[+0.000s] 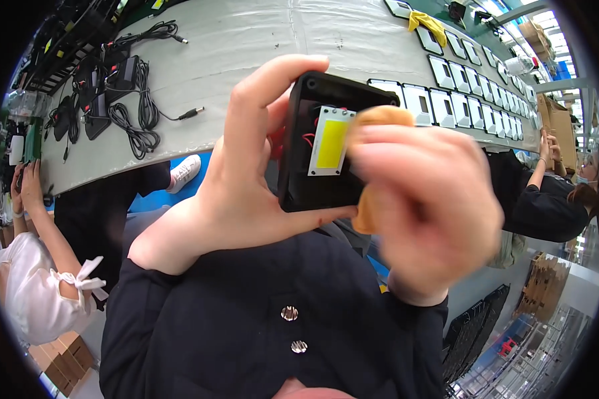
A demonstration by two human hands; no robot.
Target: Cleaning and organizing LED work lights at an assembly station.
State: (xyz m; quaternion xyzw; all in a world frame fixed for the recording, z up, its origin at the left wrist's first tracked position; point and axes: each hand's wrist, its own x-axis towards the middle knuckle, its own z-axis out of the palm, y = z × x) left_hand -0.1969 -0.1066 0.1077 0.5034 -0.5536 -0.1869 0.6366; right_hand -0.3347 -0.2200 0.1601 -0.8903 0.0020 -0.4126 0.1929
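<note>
My left hand (236,159) grips a black rectangular lamp housing (296,183) by its edges, thumb below and fingers above, with its open side facing me. Inside the housing sits a yellow LED panel (331,143) on a pale plate, with thin red wires beside it. My right hand (432,193), smeared by motion, pinches an orange-yellow cloth (379,120) against the right side of the housing. The cloth and hand hide that side of the housing and touch the edge of the panel.
Black power adapters with coiled cables (123,86) lie on the grey table (246,40) at left. Rows of white-and-black lamp housings (456,106) stand at right, with a yellow cloth (427,26) beyond. A person in white (43,279) works at left, another in black (546,206) at right.
</note>
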